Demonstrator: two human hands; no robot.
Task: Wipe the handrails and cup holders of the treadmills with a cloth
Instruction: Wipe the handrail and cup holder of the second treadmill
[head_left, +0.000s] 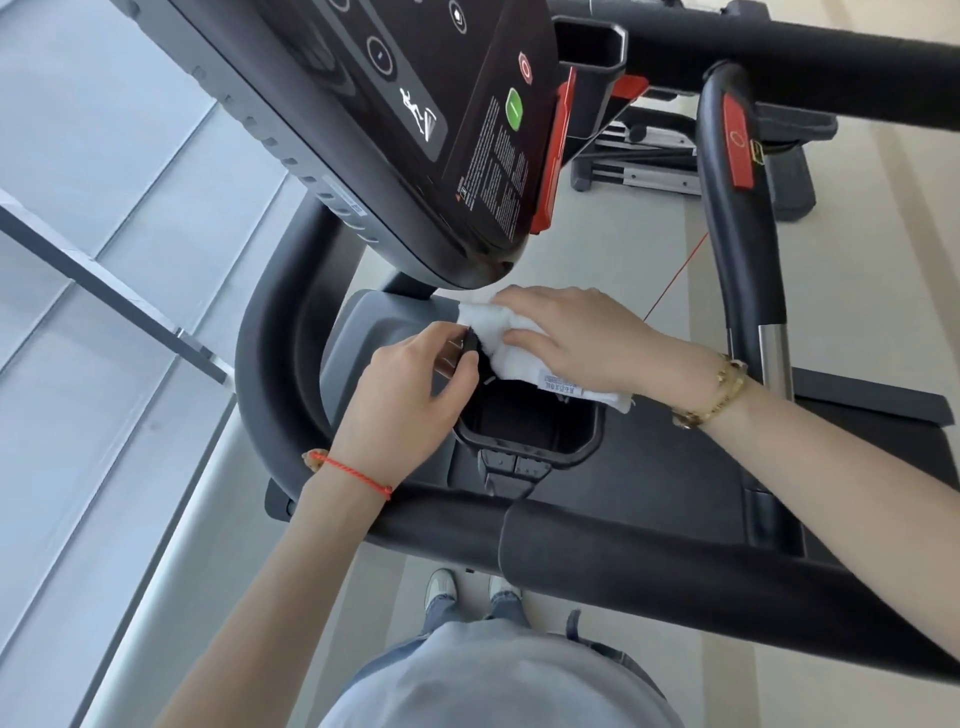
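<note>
Currently the right hand (576, 338) presses the cloth (506, 343) flat, fingers extended, on the cup holder (527, 431) rim; the left hand (410, 400) pinches a small black clip (470, 345). Risk: loose cloth may drop into the holder.

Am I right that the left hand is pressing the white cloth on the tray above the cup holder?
Not quite: the head view shows the right hand pressing the white cloth on the tray above the cup holder. The left hand pinches a small dark object.
</note>
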